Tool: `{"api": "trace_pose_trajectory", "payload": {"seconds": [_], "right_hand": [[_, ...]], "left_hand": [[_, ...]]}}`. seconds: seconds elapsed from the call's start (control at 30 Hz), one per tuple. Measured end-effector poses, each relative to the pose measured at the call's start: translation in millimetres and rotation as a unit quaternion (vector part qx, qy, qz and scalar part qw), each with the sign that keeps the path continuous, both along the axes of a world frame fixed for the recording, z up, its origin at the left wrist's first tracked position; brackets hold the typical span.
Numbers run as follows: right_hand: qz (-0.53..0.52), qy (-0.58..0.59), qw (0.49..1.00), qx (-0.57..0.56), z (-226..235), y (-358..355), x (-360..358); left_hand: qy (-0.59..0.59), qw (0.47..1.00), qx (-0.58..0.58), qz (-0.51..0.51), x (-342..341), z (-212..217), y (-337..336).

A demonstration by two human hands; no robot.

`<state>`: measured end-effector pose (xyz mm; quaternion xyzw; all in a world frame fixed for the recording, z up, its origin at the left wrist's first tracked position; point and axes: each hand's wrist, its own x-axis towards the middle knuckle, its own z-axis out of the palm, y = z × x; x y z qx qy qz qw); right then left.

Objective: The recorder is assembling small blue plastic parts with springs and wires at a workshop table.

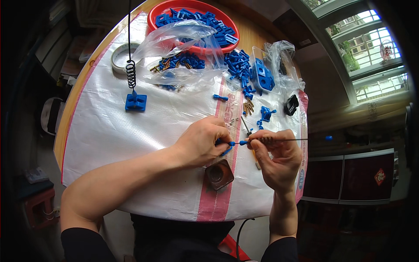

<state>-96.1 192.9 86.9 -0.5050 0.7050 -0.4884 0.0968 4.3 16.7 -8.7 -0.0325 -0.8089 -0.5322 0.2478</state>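
Note:
My left hand [205,142] is closed around a blue plastic piece [226,151], largely hidden by the fingers. My right hand [279,159] pinches a dark thin rod with a coil spring [267,139]. A blue tip [328,138] caps the rod's far right end, and a small blue sleeve [243,143] shows at its left end. Between the hands a thin wire or pin bridges the two blue parts; whether they are joined I cannot tell. Just below my left hand sits a brown square block [219,174] with a round hollow. A thin metal tool [245,123] lies partly under my right hand.
A red basin [150,19] of blue parts stands at the back, with clear plastic bags [174,37] before it. Loose blue pieces [238,65], brass pins [248,106], a tape roll [118,59], a black part [291,105] and a spring rod's blue base [135,102] surround the work.

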Motion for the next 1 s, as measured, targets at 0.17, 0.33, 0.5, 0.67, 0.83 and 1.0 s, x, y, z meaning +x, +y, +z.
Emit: {"api": "trace_pose_trajectory", "payload": {"seconds": [0.17,0.33,0.5,0.67,0.83,1.0], "right_hand": [[0.035,-0.049,0.997,-0.049,-13,10,4],[0.024,-0.055,0.997,-0.05,-13,6,6],[0.016,-0.037,0.999,-0.023,-4,-4,5],[0.026,-0.025,0.999,0.022,4,-9,2],[0.026,-0.051,0.998,0.004,2,-11,-5],[0.028,-0.042,0.999,-0.011,-4,-12,-8]], "left_hand": [[-0.003,1.0,0.012,-0.003,-1,0,1],[0.0,1.0,0.01,0.0,0,1,1],[0.012,1.0,0.003,0.012,0,-2,1],[0.007,1.0,0.0,0.021,1,-1,2],[-0.006,1.0,0.006,0.017,0,5,3],[-0.033,0.999,0.024,0.006,2,10,2]]}}
